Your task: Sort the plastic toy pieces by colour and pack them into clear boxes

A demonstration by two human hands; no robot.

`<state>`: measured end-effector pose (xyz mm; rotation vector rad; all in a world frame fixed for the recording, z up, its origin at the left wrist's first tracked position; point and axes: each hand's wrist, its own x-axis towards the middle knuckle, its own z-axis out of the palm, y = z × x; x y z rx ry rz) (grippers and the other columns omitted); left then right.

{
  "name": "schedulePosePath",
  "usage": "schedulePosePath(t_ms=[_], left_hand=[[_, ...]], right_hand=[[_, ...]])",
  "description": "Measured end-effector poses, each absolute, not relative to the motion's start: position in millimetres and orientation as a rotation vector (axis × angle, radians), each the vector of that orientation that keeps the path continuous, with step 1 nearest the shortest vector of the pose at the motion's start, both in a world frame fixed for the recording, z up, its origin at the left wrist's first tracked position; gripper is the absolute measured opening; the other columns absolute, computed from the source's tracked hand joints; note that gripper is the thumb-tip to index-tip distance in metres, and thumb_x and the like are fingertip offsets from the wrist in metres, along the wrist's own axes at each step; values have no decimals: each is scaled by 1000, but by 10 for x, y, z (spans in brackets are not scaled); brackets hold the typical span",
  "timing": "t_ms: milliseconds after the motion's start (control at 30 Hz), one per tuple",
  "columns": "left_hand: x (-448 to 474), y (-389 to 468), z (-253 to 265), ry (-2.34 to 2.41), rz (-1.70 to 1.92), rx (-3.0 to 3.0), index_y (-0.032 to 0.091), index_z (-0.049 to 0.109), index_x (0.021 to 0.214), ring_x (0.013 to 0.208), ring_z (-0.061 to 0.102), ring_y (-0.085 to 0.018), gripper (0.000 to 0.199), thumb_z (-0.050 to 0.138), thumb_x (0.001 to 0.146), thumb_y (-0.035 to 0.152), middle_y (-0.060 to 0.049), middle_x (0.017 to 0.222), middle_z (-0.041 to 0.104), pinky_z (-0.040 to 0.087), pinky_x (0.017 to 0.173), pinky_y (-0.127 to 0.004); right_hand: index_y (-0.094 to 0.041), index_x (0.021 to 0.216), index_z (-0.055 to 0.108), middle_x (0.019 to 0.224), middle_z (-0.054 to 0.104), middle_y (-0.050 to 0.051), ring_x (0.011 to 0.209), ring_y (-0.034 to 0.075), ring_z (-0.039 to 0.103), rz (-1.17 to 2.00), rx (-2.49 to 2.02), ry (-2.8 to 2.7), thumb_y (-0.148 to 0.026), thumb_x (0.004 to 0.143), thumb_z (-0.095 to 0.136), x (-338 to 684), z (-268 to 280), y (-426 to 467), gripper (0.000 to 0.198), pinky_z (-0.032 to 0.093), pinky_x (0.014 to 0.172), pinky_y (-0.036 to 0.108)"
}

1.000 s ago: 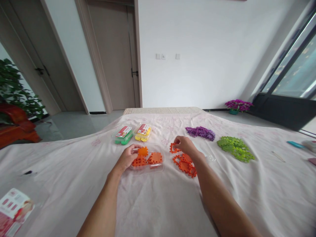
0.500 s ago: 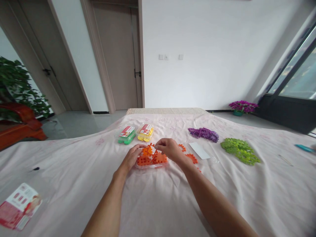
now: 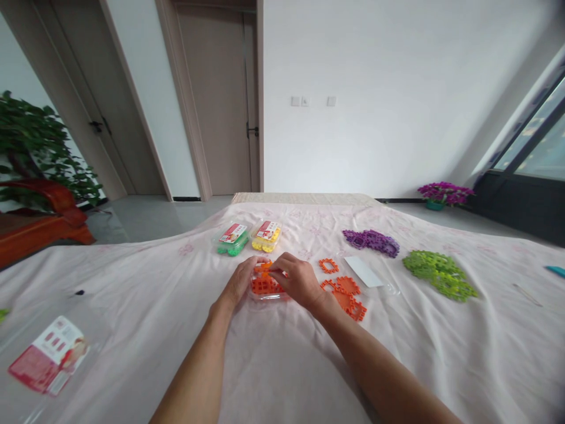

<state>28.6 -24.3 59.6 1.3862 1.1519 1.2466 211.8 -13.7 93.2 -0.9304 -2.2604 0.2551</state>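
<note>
In front of me stands a clear plastic box [image 3: 268,297] with orange interlocking toy pieces [image 3: 263,286] inside. My left hand [image 3: 246,277] holds the box at its left side, fingers curled over the far rim. Above the right part of the box, my right hand [image 3: 298,279] is closed in a pinch on an orange piece, its fingertips down among the others; the piece is mostly hidden. Several loose orange pieces [image 3: 348,286] lie on the cloth just right of my right hand, partly behind my wrist.
Closed boxes of green pieces [image 3: 232,239] and yellow pieces [image 3: 266,235] stand beyond. To the right lie a white card [image 3: 362,271], a purple pile [image 3: 371,242] and a light green pile [image 3: 439,275]. A labelled clear lid [image 3: 50,356] lies at left on the pale cloth [image 3: 282,365].
My right hand has lowered an orange piece that it held raised over the box. The view has shifted slightly left, and more loose orange pieces show beside my right wrist.
</note>
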Motion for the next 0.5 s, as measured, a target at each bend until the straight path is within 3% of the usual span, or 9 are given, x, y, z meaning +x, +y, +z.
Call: schedulePosePath(t_ms=[133, 300, 500], left_hand=[[264, -216, 570, 1114, 1220, 1357, 16, 64, 114, 96, 64, -21, 39, 50, 84, 38, -8, 110, 69, 48, 88, -31], [243, -182, 508, 1074, 1171, 1288, 14, 59, 122, 82, 67, -19, 49, 58, 77, 31, -8, 101, 70, 51, 74, -29], [239, -175, 508, 1046, 1161, 1261, 14, 59, 121, 81, 68, -19, 50, 61, 72, 24, -9, 101, 70, 51, 73, -28]], right_hand=[[-21, 86, 70, 89, 67, 3, 78, 12, 61, 101, -858, -2436, -25, 91, 58, 2099, 877, -175, 13, 39, 69, 21], [-22, 88, 69, 90, 69, 3, 81, 13, 61, 115, -613, -2563, -37, 95, 53, 2104, 870, -160, 23, 39, 72, 22], [-20, 84, 69, 85, 69, 5, 78, 14, 60, 76, -595, -2566, -37, 98, 45, 2109, 922, -167, 32, 38, 74, 25]])
